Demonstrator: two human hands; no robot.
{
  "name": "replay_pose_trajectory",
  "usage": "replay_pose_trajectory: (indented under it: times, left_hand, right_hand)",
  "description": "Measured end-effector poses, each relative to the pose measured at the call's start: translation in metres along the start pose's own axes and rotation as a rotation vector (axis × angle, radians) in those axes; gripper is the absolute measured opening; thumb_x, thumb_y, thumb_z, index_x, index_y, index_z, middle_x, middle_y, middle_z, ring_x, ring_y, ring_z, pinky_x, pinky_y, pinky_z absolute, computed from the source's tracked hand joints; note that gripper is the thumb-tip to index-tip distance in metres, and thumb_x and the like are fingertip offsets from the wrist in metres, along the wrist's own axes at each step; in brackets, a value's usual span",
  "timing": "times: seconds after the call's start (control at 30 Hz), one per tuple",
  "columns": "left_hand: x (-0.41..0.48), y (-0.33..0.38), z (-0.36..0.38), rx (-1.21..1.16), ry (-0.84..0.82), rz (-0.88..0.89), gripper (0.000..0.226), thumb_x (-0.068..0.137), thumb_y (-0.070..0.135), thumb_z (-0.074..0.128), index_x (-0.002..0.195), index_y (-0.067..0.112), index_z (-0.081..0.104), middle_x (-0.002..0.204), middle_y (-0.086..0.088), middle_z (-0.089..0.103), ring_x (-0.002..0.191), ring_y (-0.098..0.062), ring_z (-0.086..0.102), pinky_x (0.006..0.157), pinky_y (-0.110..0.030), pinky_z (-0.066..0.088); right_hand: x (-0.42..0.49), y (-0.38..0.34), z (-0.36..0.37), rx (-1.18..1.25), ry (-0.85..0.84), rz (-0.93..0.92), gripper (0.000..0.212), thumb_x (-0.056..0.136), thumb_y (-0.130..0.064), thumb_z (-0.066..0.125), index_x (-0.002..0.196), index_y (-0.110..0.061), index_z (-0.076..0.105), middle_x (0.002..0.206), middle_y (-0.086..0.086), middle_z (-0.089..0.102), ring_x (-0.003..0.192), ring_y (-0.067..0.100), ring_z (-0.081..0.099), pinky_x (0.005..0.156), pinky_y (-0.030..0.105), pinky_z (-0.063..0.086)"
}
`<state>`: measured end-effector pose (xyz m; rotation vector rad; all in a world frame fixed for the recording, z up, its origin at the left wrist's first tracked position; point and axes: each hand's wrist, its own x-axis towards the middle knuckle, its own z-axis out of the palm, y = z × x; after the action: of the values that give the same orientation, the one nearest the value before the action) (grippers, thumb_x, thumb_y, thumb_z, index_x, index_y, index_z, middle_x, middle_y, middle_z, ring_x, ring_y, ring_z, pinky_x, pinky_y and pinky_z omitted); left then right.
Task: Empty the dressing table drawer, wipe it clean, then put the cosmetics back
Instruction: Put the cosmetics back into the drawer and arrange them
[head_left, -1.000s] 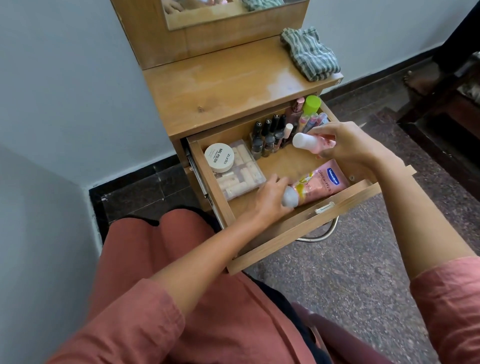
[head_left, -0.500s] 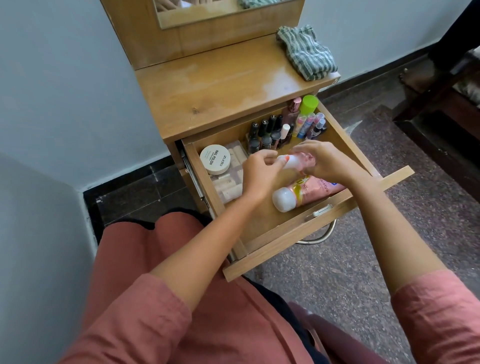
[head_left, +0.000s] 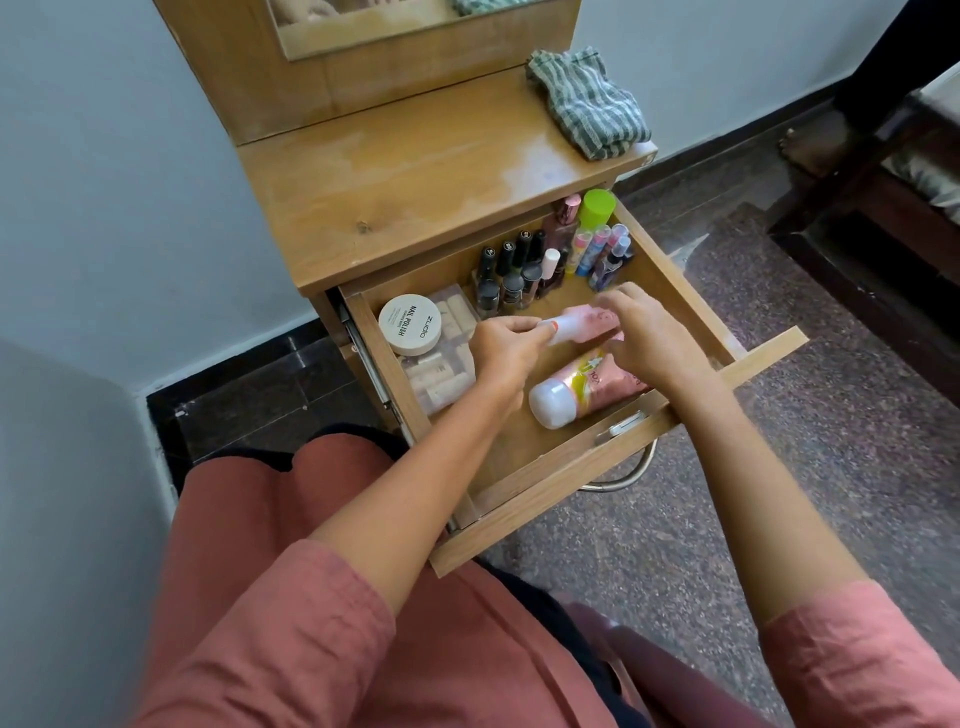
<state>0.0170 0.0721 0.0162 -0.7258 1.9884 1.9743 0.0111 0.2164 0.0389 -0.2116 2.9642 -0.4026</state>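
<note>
The wooden drawer (head_left: 582, 457) of the dressing table stands pulled out. Over its middle, my left hand (head_left: 506, 348) pinches the white cap end of a small pink tube (head_left: 576, 325), and my right hand (head_left: 644, 332) holds the tube's other end. Below them a large pink tube with a white cap (head_left: 582, 389) lies on the drawer floor. Several dark nail polish bottles (head_left: 511, 273) stand at the back. Coloured tubes and a green-capped bottle (head_left: 597, 228) fill the back right corner.
A round nail polish remover tub (head_left: 410, 323) sits on a clear box of small items (head_left: 441, 364) at the drawer's left. A striped cloth (head_left: 587, 104) lies on the table top (head_left: 415, 176) at the back right. Dark furniture (head_left: 883, 208) stands to the right.
My left hand left the big tube's cap and came up to the small pink tube's cap. My right hand brought that tube down and left, over the drawer's middle.
</note>
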Motion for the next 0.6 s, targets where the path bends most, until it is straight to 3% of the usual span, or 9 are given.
replay_pose_trajectory:
  times: [0.1,0.23,0.37,0.47,0.6]
  left_hand:
    - [0.003,-0.003,0.002,-0.011,0.007,-0.015,0.022,0.078,0.008,0.069,0.099,0.002,0.068,0.1,-0.008,0.067,0.095,-0.019,0.064,0.087,-0.033,0.054]
    - [0.006,-0.006,0.006,-0.026,-0.007,-0.017,0.019,0.078,0.006,0.068,0.097,0.001,0.068,0.091,-0.006,0.065,0.086,-0.016,0.064,0.083,-0.029,0.055]
    - [0.008,-0.008,0.01,-0.034,-0.041,-0.035,0.015,0.079,0.004,0.067,0.094,0.001,0.068,0.074,0.003,0.061,0.069,-0.005,0.059,0.074,-0.021,0.053]
    - [0.007,-0.01,0.014,-0.026,-0.059,-0.046,0.017,0.08,0.003,0.065,0.097,-0.001,0.067,0.079,-0.002,0.063,0.078,-0.015,0.062,0.083,-0.029,0.053]
    - [0.005,-0.011,0.019,0.024,-0.072,-0.043,0.02,0.081,0.003,0.064,0.101,0.0,0.066,0.091,-0.009,0.065,0.086,-0.019,0.062,0.083,-0.032,0.053]
  right_hand:
    - [-0.01,-0.001,0.002,-0.007,-0.05,0.101,0.03,0.085,-0.004,0.055,0.114,-0.01,0.058,0.118,0.01,0.054,0.11,0.026,0.052,0.087,0.041,0.048]
    - [-0.019,-0.009,0.005,-0.011,-0.146,0.173,0.033,0.089,-0.016,0.05,0.12,-0.013,0.058,0.12,0.016,0.056,0.11,0.031,0.055,0.09,0.04,0.047]
    - [-0.024,-0.016,0.008,-0.021,-0.116,0.168,0.029,0.091,-0.018,0.046,0.115,-0.011,0.062,0.113,0.015,0.061,0.103,0.031,0.059,0.084,0.038,0.05]
    - [-0.027,-0.019,0.01,-0.043,-0.083,0.168,0.027,0.093,-0.02,0.044,0.11,-0.009,0.063,0.106,0.015,0.062,0.096,0.03,0.059,0.07,0.032,0.042]
    - [-0.028,-0.019,0.011,-0.026,-0.061,0.192,0.028,0.094,-0.023,0.043,0.107,-0.009,0.063,0.102,0.016,0.061,0.093,0.032,0.059,0.066,0.029,0.036]
